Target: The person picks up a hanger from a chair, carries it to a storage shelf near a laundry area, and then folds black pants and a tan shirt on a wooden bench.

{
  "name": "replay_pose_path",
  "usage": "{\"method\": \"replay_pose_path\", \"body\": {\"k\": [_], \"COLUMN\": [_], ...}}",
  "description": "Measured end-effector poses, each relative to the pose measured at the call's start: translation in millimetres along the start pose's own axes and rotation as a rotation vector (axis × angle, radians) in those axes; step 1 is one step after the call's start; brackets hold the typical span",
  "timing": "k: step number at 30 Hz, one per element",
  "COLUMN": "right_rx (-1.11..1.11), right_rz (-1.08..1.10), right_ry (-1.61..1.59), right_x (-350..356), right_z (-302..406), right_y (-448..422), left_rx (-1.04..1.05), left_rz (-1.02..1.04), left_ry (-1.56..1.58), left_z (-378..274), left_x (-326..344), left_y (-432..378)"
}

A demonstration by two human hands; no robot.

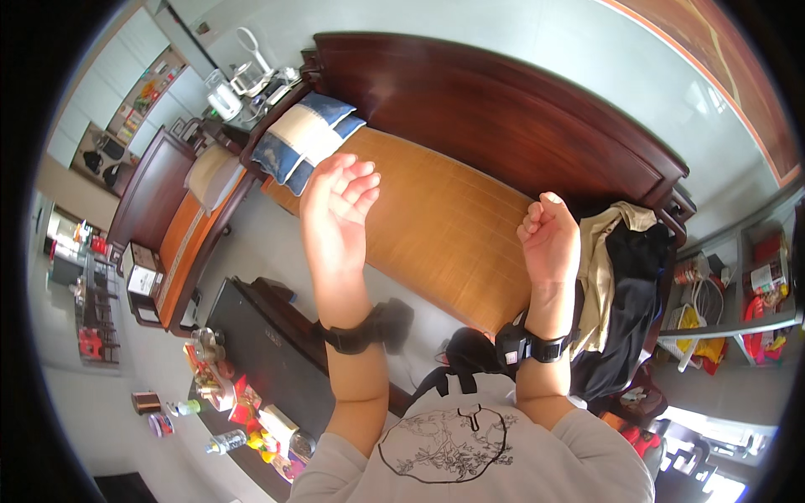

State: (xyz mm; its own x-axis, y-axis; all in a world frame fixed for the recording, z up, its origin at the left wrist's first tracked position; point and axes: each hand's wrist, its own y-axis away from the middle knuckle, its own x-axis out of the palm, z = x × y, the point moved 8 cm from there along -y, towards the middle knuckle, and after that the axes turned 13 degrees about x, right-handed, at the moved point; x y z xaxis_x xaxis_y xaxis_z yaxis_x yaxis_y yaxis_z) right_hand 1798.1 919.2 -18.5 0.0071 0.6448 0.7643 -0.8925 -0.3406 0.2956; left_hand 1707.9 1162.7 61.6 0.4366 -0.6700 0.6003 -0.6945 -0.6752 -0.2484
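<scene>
My left hand (339, 204) is raised palm up in front of me, fingers loosely curled and apart, with nothing in it. Behind its fingertips, in the picture, lie blue and cream cushions (305, 135) on a dark wooden bench. My right hand (550, 242) is also raised, its fingers folded in beside the thumb; nothing shows in them. The bench's tan woven seat mat (446, 220) spreads between and beyond both hands. Beige and black garments (619, 276) hang at its right end, nearest my right hand. Black straps with devices circle both wrists.
A dark low table (270, 342) stands to my left, with jars, a bottle (226, 442) and packets along it. Another wooden bench (188, 236) is farther left. An electric kettle (223, 97) sits on a side table. At right is a grey shelf unit (729, 330).
</scene>
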Motion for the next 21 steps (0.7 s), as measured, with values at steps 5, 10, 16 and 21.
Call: {"method": "replay_pose_path", "body": {"k": [5,10,16,21], "right_rx": [-0.117,-0.478,-0.785,-0.813], "right_rz": [-0.075,-0.193,-0.335,-0.369], "right_ry": [-0.014,-0.032,-0.010,-0.103], "right_x": [-13.6,-32.4,-77.9,-117.0], "right_z": [35.1,111.1,191.3,245.5], "right_y": [-1.4,12.3,14.3,-33.0], "left_rx": [-0.095,-0.018,-0.161,-0.211], "left_rz": [0.175,0.389,0.400,0.376], "left_ry": [0.097,0.016,0.038,0.024], "left_z": [21.6,46.1,122.3,182.4], "left_x": [65.3,122.5,162.4,214.2], "left_y": [-28.8,-40.7,-68.7,-101.6]}}
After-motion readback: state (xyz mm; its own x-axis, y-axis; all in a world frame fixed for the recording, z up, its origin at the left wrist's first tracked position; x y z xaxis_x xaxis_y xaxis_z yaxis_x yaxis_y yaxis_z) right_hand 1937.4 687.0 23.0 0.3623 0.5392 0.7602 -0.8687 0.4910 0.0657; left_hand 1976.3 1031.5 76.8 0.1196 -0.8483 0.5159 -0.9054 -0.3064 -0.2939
